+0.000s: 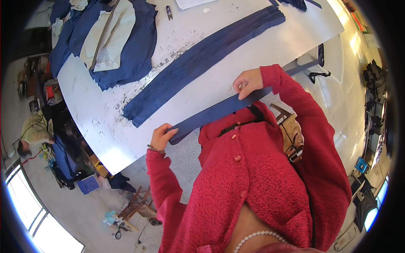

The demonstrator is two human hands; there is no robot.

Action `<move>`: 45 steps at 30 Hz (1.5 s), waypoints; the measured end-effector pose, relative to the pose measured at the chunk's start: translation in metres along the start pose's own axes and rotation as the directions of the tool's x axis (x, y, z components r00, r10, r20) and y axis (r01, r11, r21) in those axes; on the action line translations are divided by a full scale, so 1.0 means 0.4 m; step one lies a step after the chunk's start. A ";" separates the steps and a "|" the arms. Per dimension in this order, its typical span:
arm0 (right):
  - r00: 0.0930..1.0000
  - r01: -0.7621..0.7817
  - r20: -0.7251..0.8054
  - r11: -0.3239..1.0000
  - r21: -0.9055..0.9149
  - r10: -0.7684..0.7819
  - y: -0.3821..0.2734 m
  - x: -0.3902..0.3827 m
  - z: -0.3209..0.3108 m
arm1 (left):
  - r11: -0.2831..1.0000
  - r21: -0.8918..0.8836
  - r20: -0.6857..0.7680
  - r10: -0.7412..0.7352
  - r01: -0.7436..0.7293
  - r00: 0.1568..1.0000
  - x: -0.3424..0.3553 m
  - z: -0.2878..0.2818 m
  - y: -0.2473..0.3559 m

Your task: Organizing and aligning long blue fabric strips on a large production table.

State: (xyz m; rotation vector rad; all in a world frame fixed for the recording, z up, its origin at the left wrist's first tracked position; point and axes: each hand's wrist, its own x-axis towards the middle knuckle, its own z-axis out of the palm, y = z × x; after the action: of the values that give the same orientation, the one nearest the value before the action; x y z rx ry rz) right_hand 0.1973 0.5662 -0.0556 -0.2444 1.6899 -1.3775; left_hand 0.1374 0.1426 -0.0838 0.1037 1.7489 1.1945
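Note:
A long navy fabric strip [211,114] is stretched between my two hands, over the near edge of the white table. My left hand [161,137] pinches its left end, thumb on top. Farther right, my right hand [249,83] grips the strip between thumb and fingers, and the cloth runs on under my right sleeve. Just beyond my hands, a stack of long navy fabric strips [202,63] lies slantwise on the table [105,122].
At the far left of the table, pale paper pattern pieces [110,36] lie on a heap of navy cloth [145,46]. Small thread snips [169,12] and a white paper sheet [194,3] are at the back. A person [36,128] is at the left, beyond the table.

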 end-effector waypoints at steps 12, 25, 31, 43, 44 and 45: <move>0.997 0.005 0.074 0.975 0.222 -0.022 -0.089 0.039 0.040 | 0.922 -0.006 0.059 0.387 -0.388 0.920 0.117 0.332 0.196; 0.996 -0.088 0.031 0.955 0.284 0.083 -0.054 -0.003 -0.002 | 0.876 0.011 -0.024 0.483 -0.482 0.876 0.148 0.332 0.243; 0.993 -0.115 0.000 0.957 0.267 0.120 -0.070 -0.001 -0.005 | 0.891 0.061 -0.042 0.453 -0.450 0.891 0.167 0.366 0.263; 0.990 -0.097 -0.095 0.993 0.074 0.104 -0.071 0.021 0.013 | 0.739 0.327 -0.070 0.640 -0.589 0.765 0.187 0.367 0.248; 0.991 -0.098 -0.096 0.995 -0.021 0.096 -0.072 0.024 0.011 | 0.587 0.474 -0.053 0.764 -0.657 0.644 0.192 0.363 0.251; 0.990 -0.087 -0.128 0.982 -0.170 0.066 -0.075 0.029 0.013 | 0.409 0.605 -0.008 0.861 -0.683 0.508 0.195 0.358 0.254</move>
State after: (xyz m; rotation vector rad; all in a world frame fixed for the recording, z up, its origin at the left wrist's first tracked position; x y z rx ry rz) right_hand 0.1833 0.5445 -0.0357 -0.1956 1.9055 -1.2092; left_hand 0.1610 0.3323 -0.0648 1.3071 2.4056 1.3534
